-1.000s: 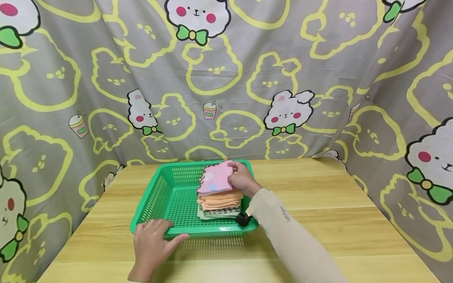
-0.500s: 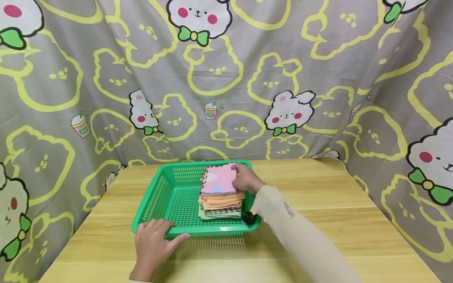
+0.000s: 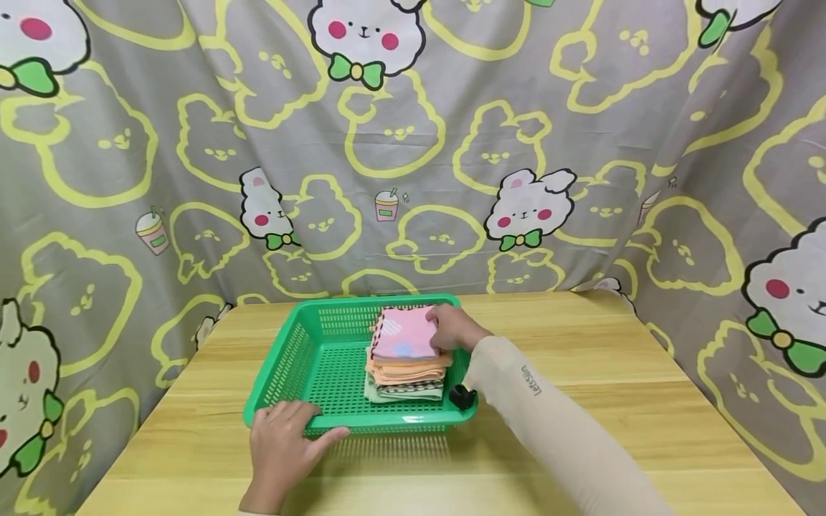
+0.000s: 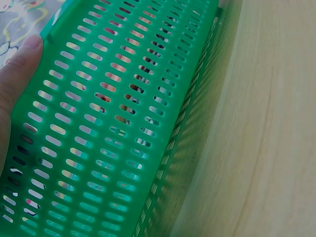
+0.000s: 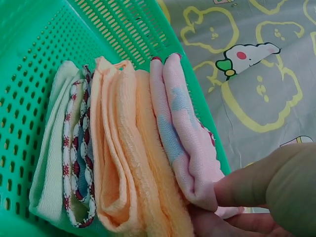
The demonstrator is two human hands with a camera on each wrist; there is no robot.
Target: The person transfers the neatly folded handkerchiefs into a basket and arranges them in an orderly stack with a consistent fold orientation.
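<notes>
A green plastic basket point(image 3: 387, 422) with slotted walls stands on the table, and my left hand point(image 3: 280, 441) grips its near rim at the left corner. The thumb point(image 4: 22, 64) shows against the basket wall in the left wrist view. Inside, at the right, is a stack of folded towels: pale green point(image 5: 52, 168) at the bottom, then one with a patterned edge point(image 5: 71, 143), then orange point(image 5: 140, 148). On top lies a folded pink towel point(image 3: 409, 335) with white and blue patches. My right hand point(image 3: 457, 327) pinches its right edge between thumb and fingers.
The wooden table point(image 3: 568, 387) extends around the basket on both sides. Behind it hangs a grey curtain point(image 3: 439, 158) with rabbit and bear outlines. A small black device point(image 3: 462, 396) sits at the right wrist, over the basket's near right corner.
My right hand has moved slightly right and down with the pink towel, which now sits squarer and lower on the stack. The left hand keeps its hold on the rim.
</notes>
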